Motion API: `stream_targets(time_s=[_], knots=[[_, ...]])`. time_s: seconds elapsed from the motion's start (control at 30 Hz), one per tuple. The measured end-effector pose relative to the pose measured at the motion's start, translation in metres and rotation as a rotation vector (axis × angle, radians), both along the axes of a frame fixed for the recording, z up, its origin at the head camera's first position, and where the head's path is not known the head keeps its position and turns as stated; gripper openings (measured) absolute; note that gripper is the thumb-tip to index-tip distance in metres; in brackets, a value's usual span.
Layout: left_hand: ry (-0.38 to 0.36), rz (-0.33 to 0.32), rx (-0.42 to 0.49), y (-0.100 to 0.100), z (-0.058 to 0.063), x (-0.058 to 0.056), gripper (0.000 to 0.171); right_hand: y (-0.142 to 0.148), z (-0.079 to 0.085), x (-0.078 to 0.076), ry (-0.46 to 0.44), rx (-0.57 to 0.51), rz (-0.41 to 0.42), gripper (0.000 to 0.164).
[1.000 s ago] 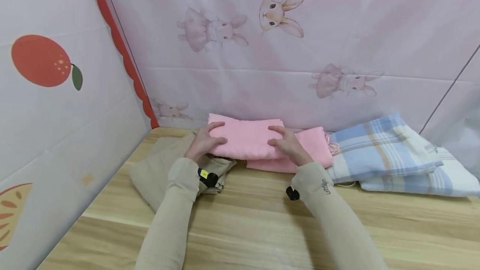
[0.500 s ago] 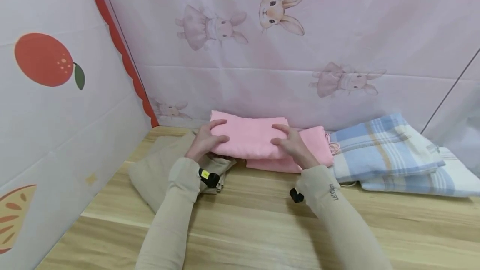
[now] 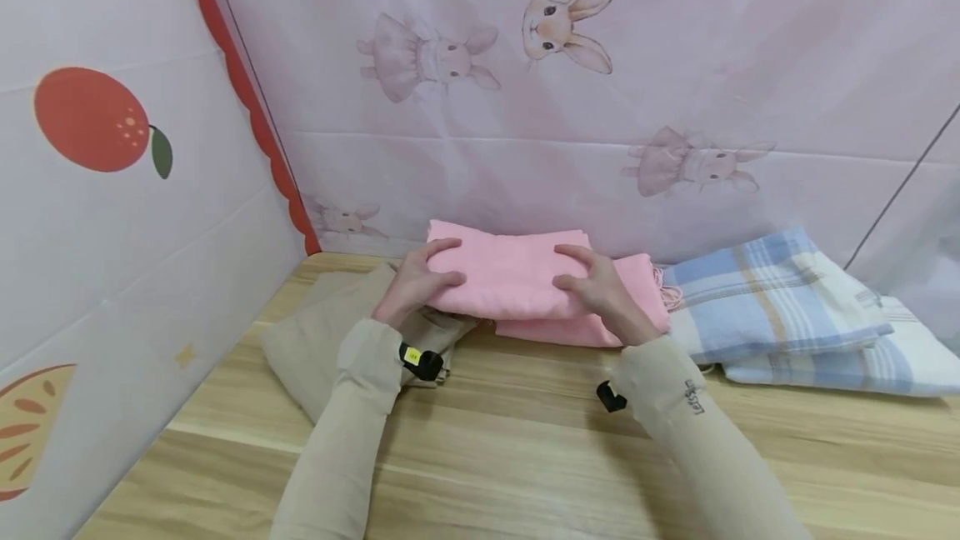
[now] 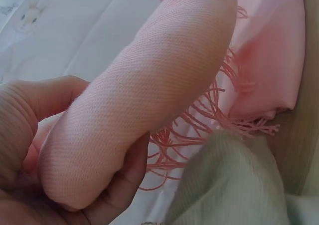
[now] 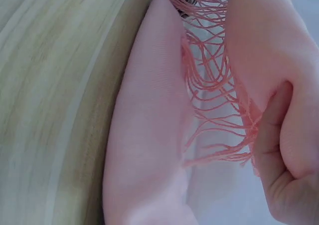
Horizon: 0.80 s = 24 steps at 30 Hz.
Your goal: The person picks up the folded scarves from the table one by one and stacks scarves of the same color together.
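I see the pink cloth folded into a soft oblong bundle, gripped at both ends and held with its long side crosswise. Its front edge is a thick, rounded fold, and my left wrist view shows a fine woven texture. It is above the second pink cloth, partly covering it; my right wrist view shows a gap between them, crossed by pink fringe whose owner I cannot tell.

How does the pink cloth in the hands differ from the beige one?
The pink cloth is gripped by the left hand and right hand; the beige cloth lies on the table, gripped by neither. The pink cloth is compact; the beige cloth spreads looser and flatter. Both look plain and folded.
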<state>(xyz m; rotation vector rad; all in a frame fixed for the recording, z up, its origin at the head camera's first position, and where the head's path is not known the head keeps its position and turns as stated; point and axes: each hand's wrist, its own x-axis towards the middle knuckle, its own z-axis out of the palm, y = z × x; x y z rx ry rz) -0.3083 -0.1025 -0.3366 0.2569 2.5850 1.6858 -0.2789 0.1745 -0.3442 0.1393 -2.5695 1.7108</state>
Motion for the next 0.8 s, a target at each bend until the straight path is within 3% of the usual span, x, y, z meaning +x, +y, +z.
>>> stream_targets(time_s=[0.27, 0.8], knots=[[0.041, -0.013, -0.028, 0.004, 0.005, 0.015, 0.058, 0.005, 0.006, 0.012, 0.008, -0.011, -0.012, 0.057], [0.1, -0.067, 0.037, 0.009, -0.003, 0.036, 0.058, 0.014, 0.004, 0.039, 0.064, 0.031, -0.031, 0.055]])
